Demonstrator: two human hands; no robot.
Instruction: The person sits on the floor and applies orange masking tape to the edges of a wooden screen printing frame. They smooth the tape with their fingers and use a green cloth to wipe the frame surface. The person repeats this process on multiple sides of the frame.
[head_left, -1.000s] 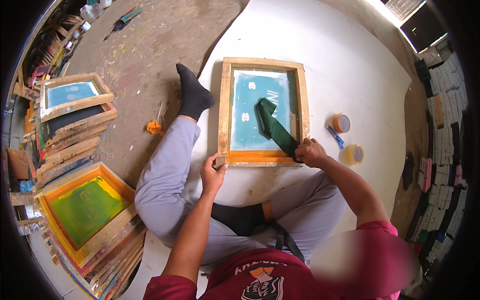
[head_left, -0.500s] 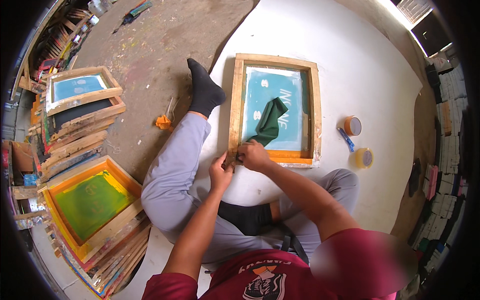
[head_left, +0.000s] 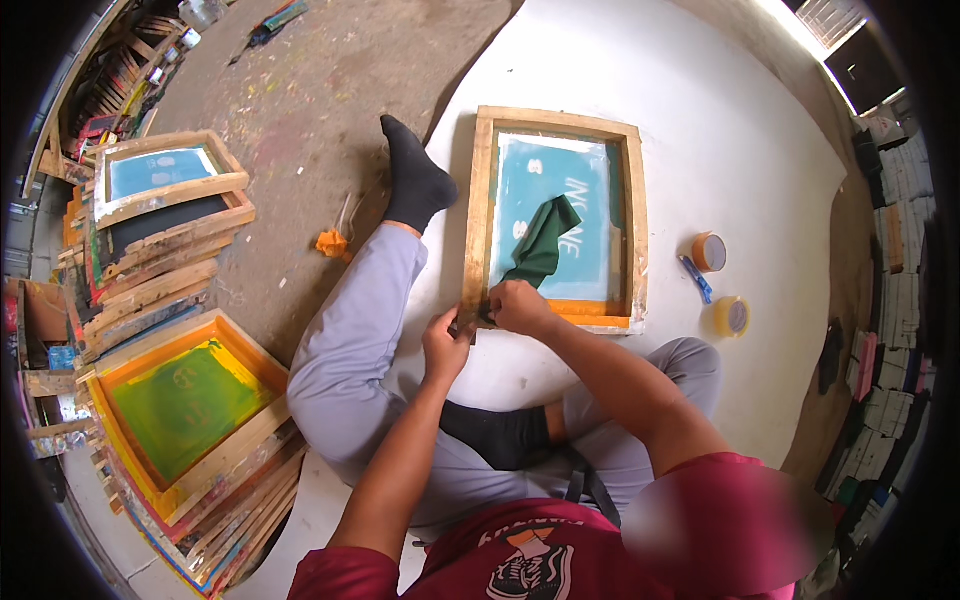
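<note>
A wooden screen printing frame (head_left: 483,200) with teal mesh lies on the white sheet before me. My right hand (head_left: 520,306) is closed on one end of a dark green cloth (head_left: 543,243) at the frame's near left corner. The cloth's loose end trails away over the mesh. My left hand (head_left: 446,345) grips the outer side of that same corner, its fingers bent against the wood. Just what the right fingertips touch in the corner is hidden. Orange tape (head_left: 590,309) runs along the near inner edge.
Right of the frame lie a roll of brown tape (head_left: 709,252), a blue cutter (head_left: 695,280) and a roll of clear yellowish tape (head_left: 732,317). Stacked wooden screens stand at left, one with green-yellow mesh (head_left: 185,410). Crumpled orange tape (head_left: 331,243) is on the floor.
The whole scene has shifted slightly to the right in view. Both hands stay at the frame's near left corner, the right with the cloth, moving only a little.
</note>
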